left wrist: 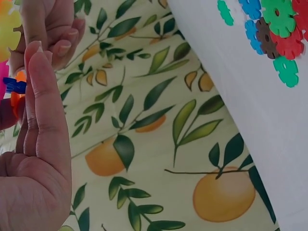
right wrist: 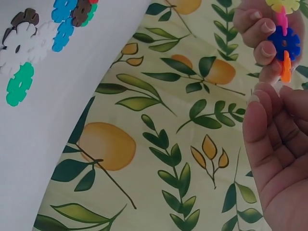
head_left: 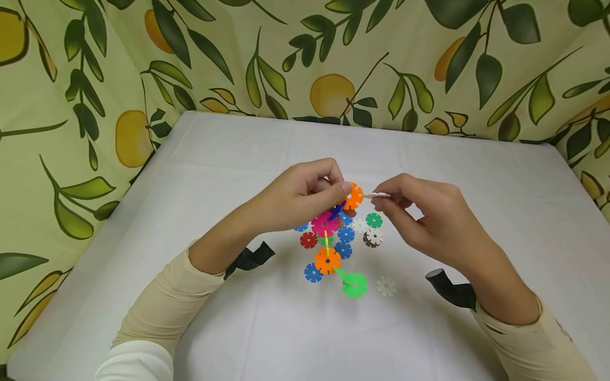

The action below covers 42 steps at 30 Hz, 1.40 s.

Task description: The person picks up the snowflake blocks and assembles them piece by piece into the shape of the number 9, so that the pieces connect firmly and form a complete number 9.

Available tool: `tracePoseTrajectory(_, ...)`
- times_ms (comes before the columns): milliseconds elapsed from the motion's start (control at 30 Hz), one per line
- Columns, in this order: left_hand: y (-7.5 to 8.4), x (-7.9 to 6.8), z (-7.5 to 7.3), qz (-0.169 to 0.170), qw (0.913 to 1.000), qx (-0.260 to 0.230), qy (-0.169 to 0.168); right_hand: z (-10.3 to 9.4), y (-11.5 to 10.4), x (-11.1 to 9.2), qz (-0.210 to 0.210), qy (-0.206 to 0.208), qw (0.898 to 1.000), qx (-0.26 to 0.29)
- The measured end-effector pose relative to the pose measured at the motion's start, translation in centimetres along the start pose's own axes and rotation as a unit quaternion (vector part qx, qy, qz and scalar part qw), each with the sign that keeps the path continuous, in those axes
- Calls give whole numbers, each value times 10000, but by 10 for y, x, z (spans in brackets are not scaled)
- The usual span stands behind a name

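Pinches orange disc (head_left: 355, 199) in left fingers (head_left: 329, 198), white disc (head_left: 383, 195) at three o'clock in right fingers (head_left: 399, 184); should press squarely.

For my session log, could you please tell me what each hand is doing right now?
Left hand: closed, holding the orange notched disc of a linked chain.
Right hand: closed, pinching a white notched disc.

Over the white table (head_left: 229, 159) I'm getting a white disc (head_left: 369, 195) and the disc chain (head_left: 328, 260) in orange, dark blue, pink, yellow, bright green! On the table, loose discs (head_left: 346, 234) flash blue, red, green, white, brown; behind it, a cream curtain (head_left: 286, 32) printed with green leaves, golden fruit.
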<state>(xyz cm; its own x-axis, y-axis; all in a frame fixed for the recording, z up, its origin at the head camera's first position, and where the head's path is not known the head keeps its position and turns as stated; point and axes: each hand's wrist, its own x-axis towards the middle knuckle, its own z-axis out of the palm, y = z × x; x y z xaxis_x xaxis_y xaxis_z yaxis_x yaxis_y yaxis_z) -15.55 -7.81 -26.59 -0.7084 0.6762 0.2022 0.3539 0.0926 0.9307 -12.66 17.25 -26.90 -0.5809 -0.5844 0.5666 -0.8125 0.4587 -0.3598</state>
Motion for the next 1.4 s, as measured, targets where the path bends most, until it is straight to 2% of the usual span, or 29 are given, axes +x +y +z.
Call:
tracePoseTrajectory(200, -1, 0, 1, -28, 9999, -155, -54, 1, -1, -1, -57, 8, 10000, 79)
tracePoseTrajectory(367, 0, 0, 2, 65, 9975, -687, -160, 4, -1, 0, -449, 249, 9987, -18)
tracePoseTrajectory(467, -1, 1, 2, 150, 9965, -804, -164, 6, -1, 2, -667, 321, 9972, -140)
tracePoseTrajectory(667, -1, 1, 4, 196, 9963, -809, -200, 9, 0, 2, -915, 469, 9929, -598)
tracePoseTrajectory(833, 0, 0, 5, 145, 9970, -733, -201, 17, -3, 3, -1148, 820, 9881, -614)
tracePoseTrajectory(967, 2, -1, 6, 250, 9978, -594, -143, 20, -8, 2, -1240, 990, 9853, -631)
tracePoseTrajectory(1100, 1, -1, 9, 328, 9968, -713, -151, 22, -10, 2, -1270, 1037, 9842, -670)
tracePoseTrajectory(1267, 1, -1, 11, 273, 9963, -791, -173, 23, -12, 2, -1241, 1050, 9846, -649)
tracePoseTrajectory(1400, 0, -1, 10, 194, 9964, -807, -159, 24, -11, 2, -1209, 906, 9862, -674)
